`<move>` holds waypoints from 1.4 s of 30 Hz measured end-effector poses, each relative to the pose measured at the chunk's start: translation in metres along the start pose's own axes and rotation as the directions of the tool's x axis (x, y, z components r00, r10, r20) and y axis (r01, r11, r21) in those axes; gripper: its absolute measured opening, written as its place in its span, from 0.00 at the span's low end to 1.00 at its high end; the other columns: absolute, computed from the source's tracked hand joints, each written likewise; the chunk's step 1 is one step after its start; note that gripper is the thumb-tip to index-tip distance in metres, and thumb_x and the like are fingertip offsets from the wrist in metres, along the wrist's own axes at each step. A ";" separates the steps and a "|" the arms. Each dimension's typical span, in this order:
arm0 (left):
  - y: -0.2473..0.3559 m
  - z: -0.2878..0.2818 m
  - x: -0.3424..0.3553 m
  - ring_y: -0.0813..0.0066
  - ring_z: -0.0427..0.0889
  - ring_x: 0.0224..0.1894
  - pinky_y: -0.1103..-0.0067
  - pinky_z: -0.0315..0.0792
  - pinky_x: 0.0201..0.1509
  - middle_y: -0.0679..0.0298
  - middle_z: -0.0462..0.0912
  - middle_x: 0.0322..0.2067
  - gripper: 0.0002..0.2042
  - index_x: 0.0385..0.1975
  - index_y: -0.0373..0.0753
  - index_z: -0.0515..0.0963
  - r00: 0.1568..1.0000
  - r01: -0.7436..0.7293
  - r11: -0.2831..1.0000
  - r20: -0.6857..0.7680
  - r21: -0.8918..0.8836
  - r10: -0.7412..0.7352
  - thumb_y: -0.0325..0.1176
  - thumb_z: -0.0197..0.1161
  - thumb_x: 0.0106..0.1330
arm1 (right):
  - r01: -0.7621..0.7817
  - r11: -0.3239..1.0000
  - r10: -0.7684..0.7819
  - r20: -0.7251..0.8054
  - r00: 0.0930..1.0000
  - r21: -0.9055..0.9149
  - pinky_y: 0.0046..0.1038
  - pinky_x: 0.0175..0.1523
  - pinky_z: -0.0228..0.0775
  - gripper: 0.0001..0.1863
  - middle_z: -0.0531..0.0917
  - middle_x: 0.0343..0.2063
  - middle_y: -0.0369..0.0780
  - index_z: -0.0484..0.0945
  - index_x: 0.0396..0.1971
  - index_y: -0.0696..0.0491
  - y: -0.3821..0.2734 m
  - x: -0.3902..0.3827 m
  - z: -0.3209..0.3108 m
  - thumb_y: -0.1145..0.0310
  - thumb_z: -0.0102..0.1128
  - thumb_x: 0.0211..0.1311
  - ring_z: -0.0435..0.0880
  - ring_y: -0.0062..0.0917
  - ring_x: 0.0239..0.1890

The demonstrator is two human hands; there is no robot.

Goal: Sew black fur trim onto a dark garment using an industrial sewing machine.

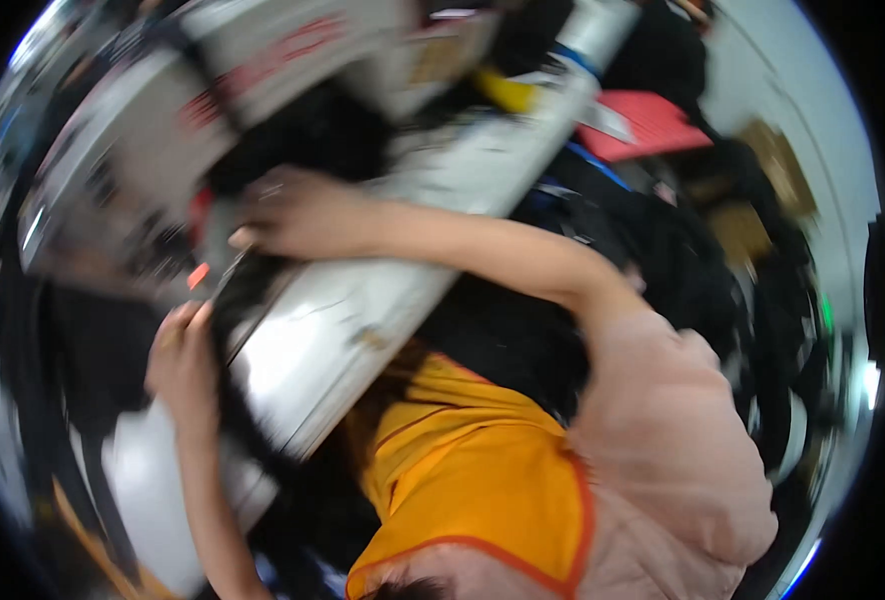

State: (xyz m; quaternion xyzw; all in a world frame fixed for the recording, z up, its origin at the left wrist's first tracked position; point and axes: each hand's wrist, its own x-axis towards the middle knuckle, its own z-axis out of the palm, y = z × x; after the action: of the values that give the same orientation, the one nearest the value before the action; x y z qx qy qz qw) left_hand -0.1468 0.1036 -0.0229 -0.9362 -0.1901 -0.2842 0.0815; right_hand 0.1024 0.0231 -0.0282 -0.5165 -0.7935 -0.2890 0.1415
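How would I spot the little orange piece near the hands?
Find the long white work surface slanting across the middle. Beyond its left edge, look just above the left hand. The small orange piece there is brighter than the dull red patch above it.

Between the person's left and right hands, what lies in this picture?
In the head view, blurred dark material shows between the left hand and right hand, with a small orange piece nearer the left; finer detail is unclear.

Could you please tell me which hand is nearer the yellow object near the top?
Right. In the picture, the right hand is below and left of the yellow object, well apart; the left hand is lower and farther left.
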 end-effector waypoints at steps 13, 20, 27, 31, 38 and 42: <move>-0.019 -0.014 -0.006 0.75 0.76 0.32 0.79 0.72 0.28 0.70 0.74 0.27 0.06 0.27 0.44 0.77 0.990 0.119 0.984 -0.066 -0.134 -0.128 0.29 0.67 0.49 | 0.085 0.934 -0.071 -0.053 0.996 0.346 0.25 0.37 0.72 0.18 0.74 0.29 0.33 0.78 0.42 0.39 -0.005 0.040 0.017 0.73 0.53 0.49 0.78 0.24 0.33; -0.032 0.003 0.016 0.77 0.77 0.33 0.81 0.73 0.26 0.69 0.75 0.29 0.06 0.24 0.42 0.77 0.996 0.080 0.996 -0.038 0.045 -0.078 0.35 0.65 0.51 | -0.039 0.990 0.039 0.007 0.999 0.133 0.25 0.36 0.71 0.10 0.77 0.34 0.30 0.76 0.30 0.43 0.015 0.039 0.010 0.71 0.55 0.44 0.77 0.24 0.40; -0.029 0.002 0.025 0.75 0.76 0.34 0.80 0.74 0.28 0.67 0.75 0.30 0.07 0.23 0.39 0.76 0.996 0.091 0.994 0.007 0.053 -0.091 0.35 0.64 0.52 | -0.008 0.987 0.011 -0.013 1.000 0.159 0.25 0.35 0.70 0.11 0.76 0.35 0.32 0.77 0.30 0.43 0.023 0.038 0.014 0.72 0.56 0.43 0.77 0.25 0.37; -0.030 0.002 0.027 0.76 0.76 0.36 0.81 0.74 0.30 0.67 0.75 0.30 0.07 0.24 0.39 0.76 0.997 0.081 0.993 -0.006 0.084 -0.080 0.35 0.64 0.52 | -0.030 0.986 0.034 -0.021 0.999 0.164 0.25 0.35 0.71 0.09 0.77 0.33 0.33 0.78 0.29 0.44 0.019 0.042 0.013 0.71 0.56 0.44 0.77 0.25 0.36; -0.027 0.003 0.021 0.77 0.76 0.35 0.81 0.73 0.29 0.71 0.75 0.30 0.06 0.26 0.43 0.78 0.998 0.048 0.992 -0.038 0.121 -0.043 0.34 0.65 0.49 | -0.071 0.973 0.080 -0.028 0.996 0.219 0.25 0.34 0.71 0.09 0.77 0.32 0.33 0.78 0.30 0.44 0.017 0.039 0.012 0.71 0.55 0.45 0.78 0.26 0.35; -0.036 -0.006 0.011 0.77 0.77 0.32 0.80 0.72 0.28 0.75 0.76 0.28 0.06 0.28 0.45 0.80 0.975 0.217 0.971 -0.027 -0.106 -0.221 0.31 0.66 0.50 | -0.086 0.977 0.087 0.007 0.996 0.194 0.26 0.34 0.72 0.10 0.77 0.32 0.33 0.78 0.30 0.44 0.018 0.036 0.018 0.71 0.55 0.45 0.78 0.26 0.35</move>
State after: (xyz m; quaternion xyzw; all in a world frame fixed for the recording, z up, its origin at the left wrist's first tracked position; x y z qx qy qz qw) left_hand -0.1563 0.1385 -0.0101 -0.9068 -0.2757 -0.3188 0.0055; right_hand 0.1045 0.0666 -0.0181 -0.5341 -0.7945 -0.2043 0.2043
